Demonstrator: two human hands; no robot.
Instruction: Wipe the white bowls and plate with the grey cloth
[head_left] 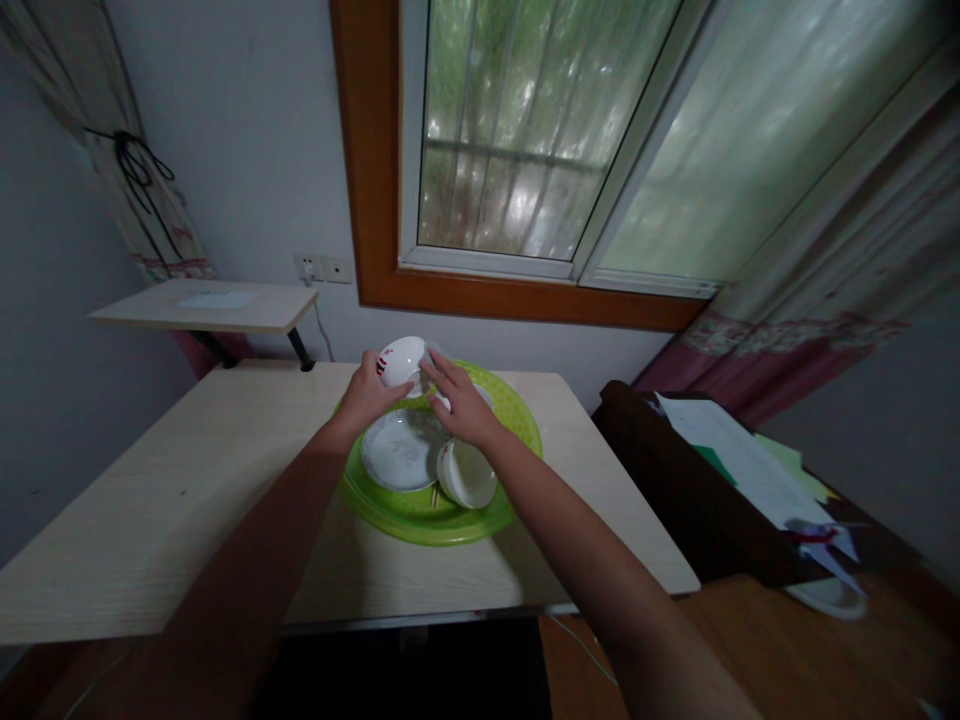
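Note:
A round green tray (517,425) sits on a pale wooden table (187,480). In it lie a white plate (401,452) and a tilted white bowl (469,475). My left hand (367,392) grips a small white bowl with red marks (401,362), lifted above the tray's far side. My right hand (461,400) reaches over the tray with fingers stretched, its fingertips touching that raised bowl's right edge. Another white dish under my right hand is mostly hidden.
A dark wooden desk (675,490) with papers (742,450) stands to the right of the table. A small wall shelf (202,305) hangs at the back left. A window (525,130) and curtains fill the wall behind. Wall sockets (322,267) sit below the window's left corner.

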